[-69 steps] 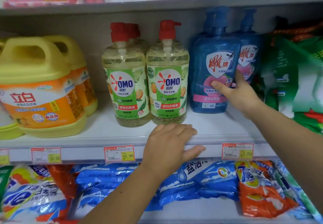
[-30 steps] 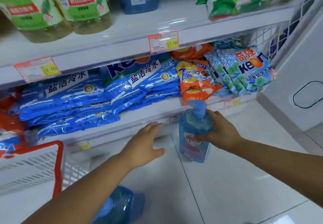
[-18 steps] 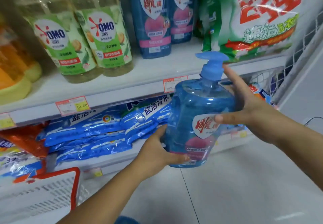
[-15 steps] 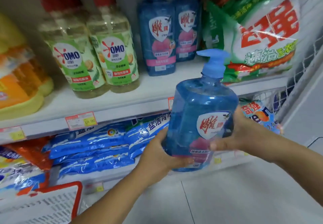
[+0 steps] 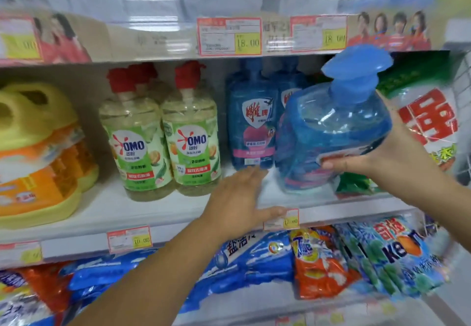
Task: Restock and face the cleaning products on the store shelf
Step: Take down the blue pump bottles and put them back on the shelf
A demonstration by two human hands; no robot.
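One blue translucent plastic pump bottle [image 5: 331,134], tilted with its pump head to the right, near the right end of the white store shelf [image 5: 102,213]; base low over the board, touching or not, cannot tell. Gripped at its right side by the right hand [image 5: 377,162], thumb across the label, fingers curled behind. Just behind, two matching blue bottles [image 5: 251,122], upright. Left hand [image 5: 239,198] flat by the shelf's front edge, fingers straight and pressed together, thumb spread. Further left, two green-labelled clear bottles with red pumps [image 5: 135,142], then yellow plastic jugs [image 5: 33,147].
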